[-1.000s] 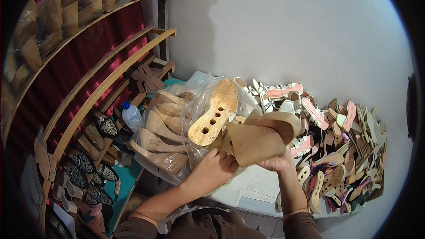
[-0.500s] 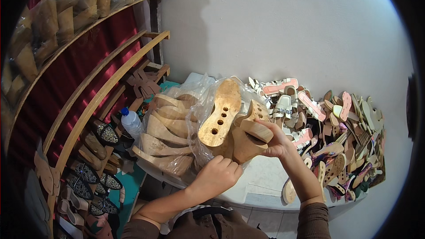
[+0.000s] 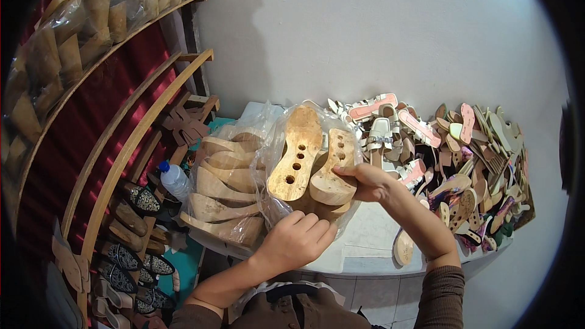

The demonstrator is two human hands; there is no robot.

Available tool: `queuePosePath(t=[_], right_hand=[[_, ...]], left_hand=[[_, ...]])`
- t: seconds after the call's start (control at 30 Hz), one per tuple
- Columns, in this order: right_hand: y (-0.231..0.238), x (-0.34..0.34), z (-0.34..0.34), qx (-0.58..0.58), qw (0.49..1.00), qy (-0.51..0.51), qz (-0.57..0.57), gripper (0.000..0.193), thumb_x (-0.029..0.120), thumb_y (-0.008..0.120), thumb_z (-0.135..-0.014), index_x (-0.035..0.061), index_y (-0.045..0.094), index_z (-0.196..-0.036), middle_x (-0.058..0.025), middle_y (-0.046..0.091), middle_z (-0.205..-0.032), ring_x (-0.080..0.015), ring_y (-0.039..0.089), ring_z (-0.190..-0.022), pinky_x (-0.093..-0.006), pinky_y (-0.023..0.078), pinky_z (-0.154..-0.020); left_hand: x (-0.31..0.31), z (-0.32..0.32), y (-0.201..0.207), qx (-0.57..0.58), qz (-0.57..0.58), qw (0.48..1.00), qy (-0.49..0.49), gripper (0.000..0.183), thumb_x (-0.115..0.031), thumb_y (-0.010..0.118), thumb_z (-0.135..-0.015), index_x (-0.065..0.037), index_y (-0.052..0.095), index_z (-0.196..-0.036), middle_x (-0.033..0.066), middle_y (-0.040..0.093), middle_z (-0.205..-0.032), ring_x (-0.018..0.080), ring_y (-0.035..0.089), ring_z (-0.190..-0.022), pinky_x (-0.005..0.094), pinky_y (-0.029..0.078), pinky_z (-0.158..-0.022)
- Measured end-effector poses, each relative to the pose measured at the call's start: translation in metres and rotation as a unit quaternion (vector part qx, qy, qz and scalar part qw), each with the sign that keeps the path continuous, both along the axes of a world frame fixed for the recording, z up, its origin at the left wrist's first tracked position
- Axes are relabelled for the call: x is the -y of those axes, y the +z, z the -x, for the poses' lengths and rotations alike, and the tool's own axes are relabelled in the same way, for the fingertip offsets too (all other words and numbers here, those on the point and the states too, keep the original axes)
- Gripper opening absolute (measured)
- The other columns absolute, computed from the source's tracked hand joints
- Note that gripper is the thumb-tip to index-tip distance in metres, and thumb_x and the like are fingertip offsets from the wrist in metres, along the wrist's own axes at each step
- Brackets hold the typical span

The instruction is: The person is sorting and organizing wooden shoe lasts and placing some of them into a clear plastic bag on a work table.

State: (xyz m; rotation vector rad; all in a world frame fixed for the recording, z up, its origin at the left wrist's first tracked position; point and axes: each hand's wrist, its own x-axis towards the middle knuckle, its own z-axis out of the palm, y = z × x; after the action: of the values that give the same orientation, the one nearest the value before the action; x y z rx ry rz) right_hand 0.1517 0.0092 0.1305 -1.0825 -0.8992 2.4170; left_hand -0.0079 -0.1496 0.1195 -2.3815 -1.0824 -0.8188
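Observation:
My right hand grips a wooden shoe sole, thumb on its top face, fingers out of sight beneath. This sole is thick, with holes in its upper part. To its left lies another wooden sole with a row of holes, on a clear plastic bag. My left hand is closed at the bag's near edge, fingers curled over the plastic. More wood shows under the sole in my right hand. Several pale wooden wedge soles are stacked in clear plastic to the left.
The white table carries a heap of white sandals and loose soles on the right. A water bottle and a shoe rack stand left. Bagged wooden heels fill the shelf above.
The sole in my right hand has turned from tilted to lying top face up, beside the other holed sole. My left hand keeps its place at the bag. The view has shifted slightly.

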Motion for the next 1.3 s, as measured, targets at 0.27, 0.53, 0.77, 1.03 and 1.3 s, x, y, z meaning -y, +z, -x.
queuePosePath(t=[0.27,0.53,0.77,1.03,1.3], right_hand=[[0.008,-0.011,-0.002,0.061,0.986,-0.020,-0.151,0.039,-0.007,0.046,-0.085,-0.0022,0.039,-0.123,-0.0135,0.051,-0.112,-0.0190,0.053,-0.103,-0.0289,0.046,-0.087],[0.005,-0.013,-0.006,0.165,0.915,0.076,-0.359,0.050,0.007,0.057,-0.084,-0.0014,0.036,-0.129,-0.0143,0.054,-0.115,-0.0189,0.052,-0.105,-0.0300,0.044,-0.085],[0.020,-0.030,-0.014,0.342,0.687,-0.052,-0.640,0.037,0.016,0.055,-0.084,-0.0011,0.052,-0.117,-0.0167,0.061,-0.105,-0.0233,0.060,-0.096,-0.0305,0.046,-0.082],[0.002,-0.101,-0.021,0.333,0.795,0.074,-0.502,0.037,0.024,0.063,-0.080,-0.0022,0.060,-0.105,-0.0081,0.063,-0.087,-0.0163,0.055,-0.078,-0.0289,0.044,-0.070],[0.036,-0.132,-0.028,0.036,0.913,-0.035,-0.406,0.007,0.007,0.058,-0.083,0.0050,0.058,-0.090,0.0037,0.054,-0.074,-0.0040,0.047,-0.061,-0.0169,0.038,-0.055]], left_hand=[[0.003,0.007,0.007,0.000,0.019,1.000,0.009,0.020,-0.011,0.059,-0.065,-0.007,0.059,-0.085,0.0001,0.054,-0.077,0.0132,0.052,-0.066,0.0251,0.041,-0.057],[-0.023,0.007,0.005,0.100,-0.045,0.994,0.000,0.018,-0.010,0.059,-0.070,-0.005,0.057,-0.087,0.0119,0.056,-0.107,0.0279,0.055,-0.096,0.0385,0.047,-0.077],[-0.032,-0.002,0.005,0.117,-0.057,0.991,-0.019,0.019,-0.009,0.061,-0.069,-0.002,0.056,-0.086,0.0109,0.059,-0.098,0.0270,0.058,-0.087,0.0365,0.048,-0.073],[-0.042,-0.020,0.012,0.115,-0.053,0.992,0.012,0.017,-0.007,0.063,-0.070,0.000,0.057,-0.084,0.0093,0.060,-0.091,0.0246,0.060,-0.081,0.0341,0.050,-0.068],[-0.037,-0.021,0.016,0.092,-0.042,0.993,0.060,0.025,-0.019,0.058,-0.080,-0.002,0.054,-0.097,0.0113,0.058,-0.098,0.0273,0.056,-0.095,0.0386,0.045,-0.083]])
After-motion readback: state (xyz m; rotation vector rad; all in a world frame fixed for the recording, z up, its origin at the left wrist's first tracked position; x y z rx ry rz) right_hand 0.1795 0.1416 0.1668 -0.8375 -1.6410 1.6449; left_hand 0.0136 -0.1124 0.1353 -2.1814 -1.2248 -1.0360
